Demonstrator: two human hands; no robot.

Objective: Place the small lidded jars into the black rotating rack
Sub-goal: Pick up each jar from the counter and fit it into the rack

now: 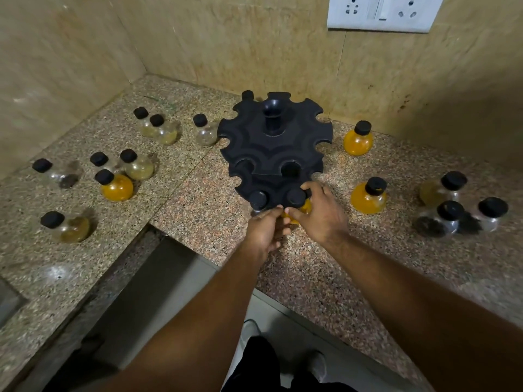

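The black rotating rack (pixel 273 145) stands on the granite counter near the back wall, with notched tiers around a central post. Both my hands meet at its near edge. My right hand (pixel 321 215) grips a yellow-filled jar (pixel 302 208) whose black lid (pixel 295 197) sits in a lower-tier notch. My left hand (pixel 266 232) touches the same jar from below left. Another black lid (pixel 258 200) sits in the neighbouring notch. Several loose jars lie around: yellow ones (pixel 358 139) (pixel 368 197) on the right, another yellow one (pixel 116 186) on the left.
Clear and pale jars cluster at the left (pixel 160 128) (pixel 137 165) (pixel 68 226) and dark-filled ones at the far right (pixel 444 219). The counter (pixel 198 199) has a cut-out edge below my arms. A wall socket plate (pixel 382 12) is at the top right.
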